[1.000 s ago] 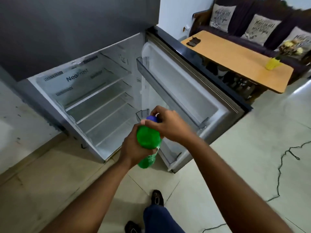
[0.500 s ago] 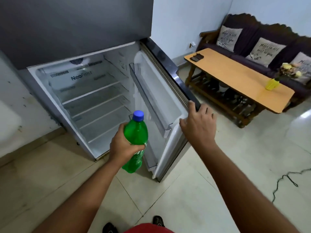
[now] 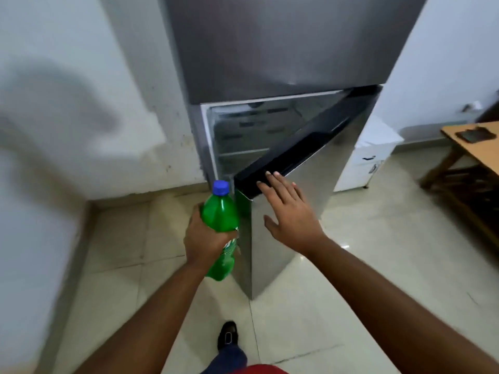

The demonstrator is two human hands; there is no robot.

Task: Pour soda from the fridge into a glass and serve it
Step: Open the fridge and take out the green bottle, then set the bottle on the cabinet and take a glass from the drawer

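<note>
A green soda bottle (image 3: 221, 211) with a blue cap stands upright in my left hand (image 3: 205, 238), which grips its middle, just left of the fridge door's edge. My right hand (image 3: 289, 211) lies flat, fingers spread, against the steel outer face of the lower fridge door (image 3: 302, 184), fingertips on its black top edge. The door stands partly ajar, and a slice of the fridge's bare shelves (image 3: 243, 141) shows behind it. No glass is in view.
A white wall (image 3: 81, 103) runs close on the left. A small white cabinet (image 3: 370, 157) stands right of the fridge. A wooden table (image 3: 475, 147) with a dark phone on it is at the far right. My shoe (image 3: 228, 336) rests on the tiled floor.
The fridge door has swung from wide open to nearly closed under my right hand, which moved from gripping its edge to lying flat on its front. The bottle stayed in my left hand.
</note>
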